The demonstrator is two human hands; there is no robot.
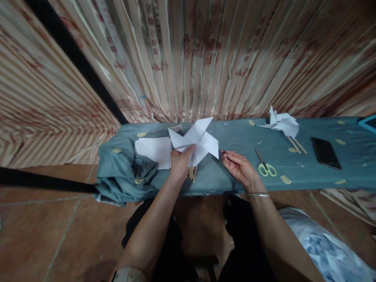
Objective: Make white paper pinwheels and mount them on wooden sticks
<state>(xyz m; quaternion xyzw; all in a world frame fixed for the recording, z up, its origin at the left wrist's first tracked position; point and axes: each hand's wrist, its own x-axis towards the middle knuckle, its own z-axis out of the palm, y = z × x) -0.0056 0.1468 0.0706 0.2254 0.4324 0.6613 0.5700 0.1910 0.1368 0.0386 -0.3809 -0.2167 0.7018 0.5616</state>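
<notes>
My left hand (pixel 181 161) is closed on a white paper pinwheel (pixel 202 141), its thumb pressed near the centre where the folded blades meet. To the right of it, my right hand (pixel 239 166) is raised over the cloth, thumb and fingertips pinched together. Whatever lies between those fingertips is too small to make out. Below the pinwheel, a bundle of wooden sticks (pixel 191 173) shows partly. A stack of white paper (pixel 153 150) lies left of my left hand, partly covered by bunched cloth.
Green-handled scissors (pixel 266 168) lie right of my right hand. Farther right are finished-looking paper pinwheels on sticks (pixel 283 123) and a black phone (pixel 326 152). A blue-edged object (pixel 368 123) sits at the far right. Curtains (pixel 188 58) hang behind the cloth-covered surface (pixel 235 133).
</notes>
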